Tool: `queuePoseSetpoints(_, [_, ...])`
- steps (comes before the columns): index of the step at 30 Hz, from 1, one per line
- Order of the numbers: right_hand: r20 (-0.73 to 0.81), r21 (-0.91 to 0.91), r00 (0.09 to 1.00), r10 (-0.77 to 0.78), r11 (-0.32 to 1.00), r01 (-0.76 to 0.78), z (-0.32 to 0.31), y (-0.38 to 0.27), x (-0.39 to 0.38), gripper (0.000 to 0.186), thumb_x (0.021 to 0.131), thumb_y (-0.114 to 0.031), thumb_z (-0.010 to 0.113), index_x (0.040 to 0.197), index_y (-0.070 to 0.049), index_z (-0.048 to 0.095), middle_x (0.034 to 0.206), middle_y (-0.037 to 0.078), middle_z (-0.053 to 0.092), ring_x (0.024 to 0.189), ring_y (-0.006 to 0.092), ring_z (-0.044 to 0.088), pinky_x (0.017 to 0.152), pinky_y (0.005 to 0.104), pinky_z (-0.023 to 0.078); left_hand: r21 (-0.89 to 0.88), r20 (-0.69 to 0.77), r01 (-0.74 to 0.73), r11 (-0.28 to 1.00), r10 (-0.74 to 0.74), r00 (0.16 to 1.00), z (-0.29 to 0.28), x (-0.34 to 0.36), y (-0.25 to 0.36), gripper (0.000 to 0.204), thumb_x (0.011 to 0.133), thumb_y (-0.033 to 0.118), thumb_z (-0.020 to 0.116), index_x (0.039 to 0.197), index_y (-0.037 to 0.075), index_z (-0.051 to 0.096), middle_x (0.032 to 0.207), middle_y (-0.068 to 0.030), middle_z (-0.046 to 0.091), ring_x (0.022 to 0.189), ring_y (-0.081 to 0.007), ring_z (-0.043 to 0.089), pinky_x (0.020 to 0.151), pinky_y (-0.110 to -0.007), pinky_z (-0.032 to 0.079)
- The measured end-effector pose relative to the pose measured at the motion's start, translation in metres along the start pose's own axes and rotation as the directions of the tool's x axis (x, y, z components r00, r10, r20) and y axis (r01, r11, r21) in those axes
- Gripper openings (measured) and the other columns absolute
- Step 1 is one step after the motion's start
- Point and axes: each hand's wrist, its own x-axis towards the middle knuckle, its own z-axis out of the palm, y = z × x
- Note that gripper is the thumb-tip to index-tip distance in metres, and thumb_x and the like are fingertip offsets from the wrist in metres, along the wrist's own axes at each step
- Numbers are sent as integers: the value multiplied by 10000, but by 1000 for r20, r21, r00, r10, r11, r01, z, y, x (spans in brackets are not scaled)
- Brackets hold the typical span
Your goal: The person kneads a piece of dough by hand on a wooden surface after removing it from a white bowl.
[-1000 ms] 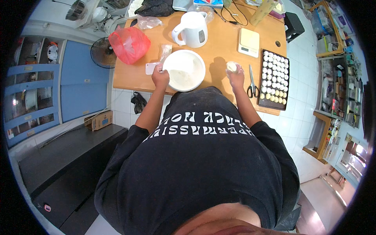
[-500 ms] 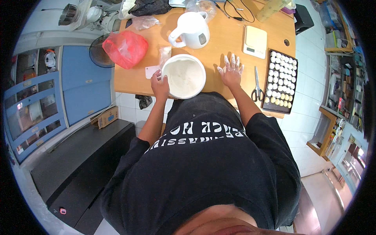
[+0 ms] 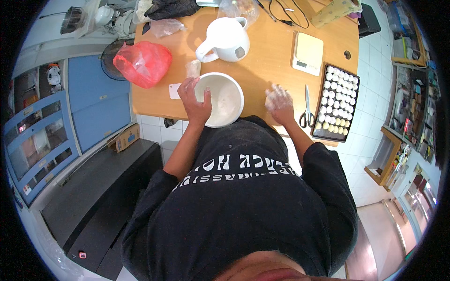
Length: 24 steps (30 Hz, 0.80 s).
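Note:
My left hand [image 3: 195, 100] is at the left rim of a white bowl [image 3: 225, 100] holding pale powder, its fingers apart and its thumb over the inside. My right hand [image 3: 282, 105], dusted white, is cupped on the tabletop over a pale dough lump [image 3: 270, 100] that it partly hides. Right of it lie black-handled scissors [image 3: 307, 105] and a dark tray [image 3: 323, 132] with several rows of white and yellowish balls. Behind the bowl are a white electric kettle [image 3: 226, 38] and a small pale bag [image 3: 193, 68].
A wooden table [image 3: 154, 100] carries a pink plastic bag [image 3: 143, 63], a cream kitchen scale [image 3: 307, 52], cables [image 3: 286, 18] and a tall patterned roll [image 3: 335, 11]. A fan [image 3: 110, 58] and blue cabinet [image 3: 96, 100] stand left; shelving is right.
My right hand held a pale lump raised, then lay flat with spread fingers, and now curls over it. My left hand has loosened on the rim and shifted over the bowl.

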Motion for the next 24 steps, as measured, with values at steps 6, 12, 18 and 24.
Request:
queuePoseSetpoints(6, [-159, 33, 868, 471, 881, -472, 12, -13, 59, 671, 946, -489, 648, 1550, -235, 500, 1639, 124, 403, 1531, 372, 333, 1246, 585, 228, -87, 44, -31, 996, 35, 998, 13, -9, 9, 485, 832, 55, 741, 1299, 36, 608, 1333, -207, 513, 1298, -389, 477, 1111, -501, 403])
queuePoseSetpoints(12, [183, 82, 945, 272, 953, -291, -23, -9, 34, 734, 888, -446, 716, 1552, -232, 489, 1654, 125, 370, 1521, 360, 347, 1237, 583, 244, -55, 26, -7, 998, 9, 1000, 0, -17, 1, 492, 832, 41, 736, 1303, 26, 593, 1302, -195, 586, 1301, -381, 491, 1132, -503, 370])
queuePoseSetpoints(18, [194, 830, 561, 805, 170, -531, -2, 24, 15, 543, 938, -335, 681, 1414, -103, 558, 1391, 174, 599, 1302, 338, 571, 1068, 530, 483, -89, -9, 43, 995, -44, 999, -9, -37, -3, 502, 852, 44, 735, 1328, 75, 581, 1352, -179, 561, 1298, -357, 510, 1022, -478, 460])
queuePoseSetpoints(24, [445, 468, 733, 514, -831, 299, -39, 38, 3, 460, 1000, -427, 566, 1235, -35, 624, 1192, 184, 681, 1120, 391, 629, 967, 500, 535, -168, -2, 84, 982, -86, 996, -23, -60, 3, 448, 858, 56, 725, 1292, 38, 615, 1335, -209, 547, 1315, -377, 493, 1129, -489, 396])
